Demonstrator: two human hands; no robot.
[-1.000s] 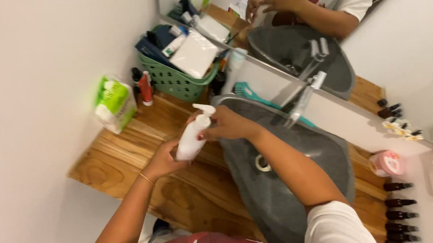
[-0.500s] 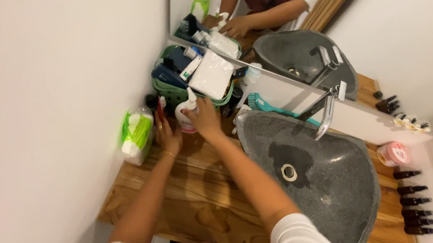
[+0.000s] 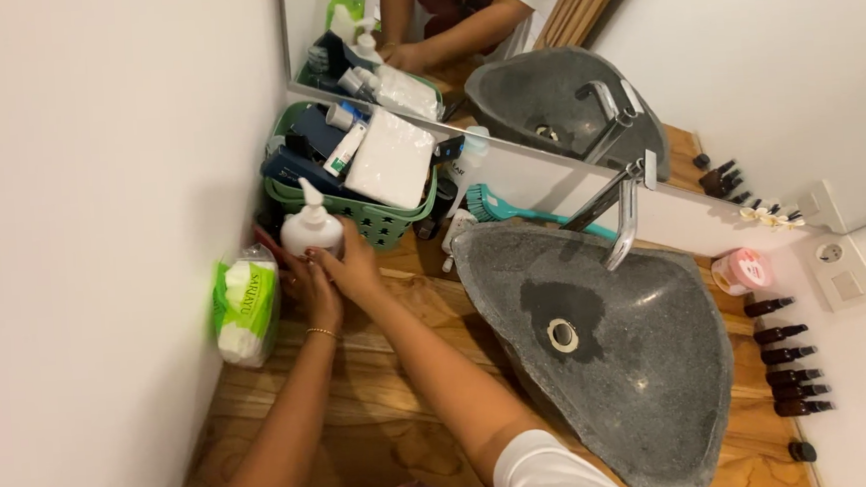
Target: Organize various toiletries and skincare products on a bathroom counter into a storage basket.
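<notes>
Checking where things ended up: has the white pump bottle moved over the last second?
Yes. The white pump bottle went from beside the stone sink to the green basket.

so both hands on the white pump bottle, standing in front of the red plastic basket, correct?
Not quite. The head view shows both hands, left and right, on the white pump bottle, but the plastic basket behind it is green, not red.

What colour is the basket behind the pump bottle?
Green basket, seen in the head view, just behind the white pump bottle.
</notes>
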